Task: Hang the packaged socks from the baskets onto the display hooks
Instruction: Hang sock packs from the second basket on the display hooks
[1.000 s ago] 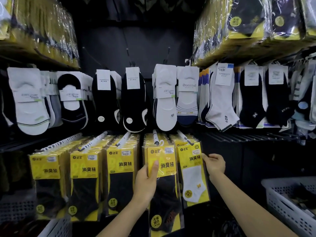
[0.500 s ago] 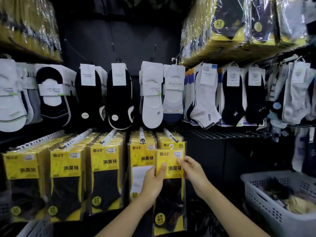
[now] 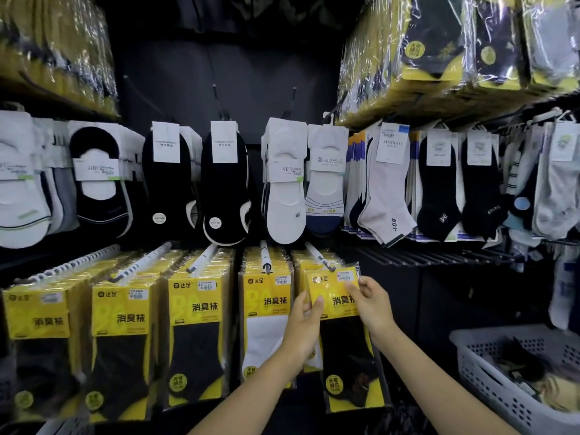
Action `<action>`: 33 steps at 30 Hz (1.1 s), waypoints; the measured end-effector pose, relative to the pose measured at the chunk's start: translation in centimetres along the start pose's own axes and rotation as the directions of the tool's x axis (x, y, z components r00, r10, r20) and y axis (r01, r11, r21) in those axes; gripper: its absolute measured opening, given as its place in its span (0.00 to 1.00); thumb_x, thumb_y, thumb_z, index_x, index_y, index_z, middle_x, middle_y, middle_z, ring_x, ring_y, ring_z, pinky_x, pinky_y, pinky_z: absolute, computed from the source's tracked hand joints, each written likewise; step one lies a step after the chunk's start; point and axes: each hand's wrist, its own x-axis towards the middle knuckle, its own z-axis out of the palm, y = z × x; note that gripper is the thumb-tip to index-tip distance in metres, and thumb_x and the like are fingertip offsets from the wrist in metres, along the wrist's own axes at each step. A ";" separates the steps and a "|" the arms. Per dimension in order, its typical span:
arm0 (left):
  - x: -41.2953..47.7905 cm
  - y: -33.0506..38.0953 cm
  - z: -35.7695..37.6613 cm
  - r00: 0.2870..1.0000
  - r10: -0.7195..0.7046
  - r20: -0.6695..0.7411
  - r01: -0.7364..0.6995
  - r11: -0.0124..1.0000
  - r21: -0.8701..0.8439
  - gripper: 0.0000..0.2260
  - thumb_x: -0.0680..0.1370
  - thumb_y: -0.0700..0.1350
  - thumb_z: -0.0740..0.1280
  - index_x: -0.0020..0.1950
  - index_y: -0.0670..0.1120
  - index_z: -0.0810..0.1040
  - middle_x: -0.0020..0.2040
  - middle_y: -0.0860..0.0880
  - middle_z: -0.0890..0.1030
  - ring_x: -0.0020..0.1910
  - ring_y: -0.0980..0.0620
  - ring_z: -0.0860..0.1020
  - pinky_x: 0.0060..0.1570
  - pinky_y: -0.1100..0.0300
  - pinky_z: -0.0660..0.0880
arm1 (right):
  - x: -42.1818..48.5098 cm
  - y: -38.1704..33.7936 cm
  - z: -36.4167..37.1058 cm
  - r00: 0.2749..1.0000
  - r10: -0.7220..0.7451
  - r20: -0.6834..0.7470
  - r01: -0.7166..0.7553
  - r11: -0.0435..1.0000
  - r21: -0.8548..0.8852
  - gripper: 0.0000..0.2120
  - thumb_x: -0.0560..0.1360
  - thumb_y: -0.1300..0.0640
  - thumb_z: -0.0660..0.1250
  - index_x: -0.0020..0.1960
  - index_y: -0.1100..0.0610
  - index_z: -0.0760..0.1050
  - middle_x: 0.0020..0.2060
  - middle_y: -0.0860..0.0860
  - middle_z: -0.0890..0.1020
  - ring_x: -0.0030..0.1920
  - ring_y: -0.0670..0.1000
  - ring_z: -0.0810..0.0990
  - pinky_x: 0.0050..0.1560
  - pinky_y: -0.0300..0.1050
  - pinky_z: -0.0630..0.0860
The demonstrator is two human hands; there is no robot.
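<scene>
A yellow pack of black socks [image 3: 342, 350] hangs upright in front of the rightmost lower row, its top edge at the tip of a white display hook [image 3: 317, 254]. My left hand [image 3: 303, 328] holds the pack's left edge, thumb on its yellow card. My right hand [image 3: 372, 304] pinches the upper right corner near the price label. Just to the left, a pack of white socks [image 3: 266, 321] hangs on the neighbouring hook [image 3: 264, 255].
More yellow packs [image 3: 194, 334] fill the lower hooks to the left. Loose low-cut and ankle socks [image 3: 284, 180] hang in the row above. A white perforated basket [image 3: 489, 372] with sock packs sits at the lower right. Wrapped bundles [image 3: 439, 51] overhang the upper right.
The pack moved right from the white-sock hook to the rightmost hook. My right hand shifted to its upper right corner, and the view swung right, showing more of the basket.
</scene>
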 end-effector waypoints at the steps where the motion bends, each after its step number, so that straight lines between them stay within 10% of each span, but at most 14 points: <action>1: 0.2 -0.2 -0.1 1.000 0.002 -0.017 -0.002 1.000 -0.009 0.27 0.81 0.55 0.57 0.77 0.50 0.54 0.70 0.50 0.69 0.69 0.52 0.67 0.59 0.63 0.63 | 0.2 0.1 0.3 1.000 -0.001 0.015 0.001 1.000 0.004 0.04 0.78 0.60 0.65 0.49 0.61 0.77 0.44 0.55 0.83 0.43 0.51 0.81 0.43 0.41 0.78; 6: 1.1 -1.3 -0.3 0.999 0.013 -0.053 -0.014 1.000 -0.009 0.27 0.81 0.52 0.58 0.77 0.51 0.51 0.60 0.55 0.72 0.56 0.61 0.69 0.49 0.73 0.66 | 1.0 1.3 1.4 1.000 0.014 0.026 -0.015 1.000 0.014 0.02 0.78 0.61 0.66 0.47 0.56 0.77 0.46 0.57 0.84 0.45 0.53 0.83 0.48 0.49 0.80; 17: 3.5 -3.1 -1.3 0.999 -0.033 0.012 0.032 0.996 0.088 0.28 0.80 0.57 0.56 0.77 0.52 0.51 0.78 0.52 0.55 0.76 0.51 0.56 0.71 0.55 0.58 | 2.5 4.1 2.7 0.962 0.154 -0.225 -0.175 0.981 -0.078 0.16 0.72 0.54 0.73 0.56 0.58 0.74 0.50 0.52 0.79 0.49 0.49 0.78 0.48 0.40 0.72; 26: -7.2 -11.3 -8.3 0.983 -0.142 0.119 0.093 0.934 0.345 0.24 0.79 0.54 0.61 0.75 0.53 0.60 0.71 0.55 0.67 0.65 0.54 0.70 0.61 0.59 0.69 | -11.5 7.6 1.9 0.979 0.189 0.070 -0.176 0.972 -0.157 0.12 0.74 0.58 0.70 0.56 0.55 0.73 0.51 0.47 0.77 0.46 0.43 0.77 0.42 0.30 0.74; 33: -22.8 -24.3 -15.1 0.839 -0.529 -0.124 0.532 0.752 0.388 0.19 0.80 0.41 0.61 0.71 0.38 0.66 0.57 0.46 0.76 0.54 0.55 0.77 0.52 0.66 0.72 | -28.3 21.1 4.6 0.633 0.713 0.303 -0.523 0.682 -0.512 0.13 0.76 0.60 0.69 0.58 0.64 0.75 0.53 0.57 0.77 0.54 0.56 0.77 0.47 0.41 0.74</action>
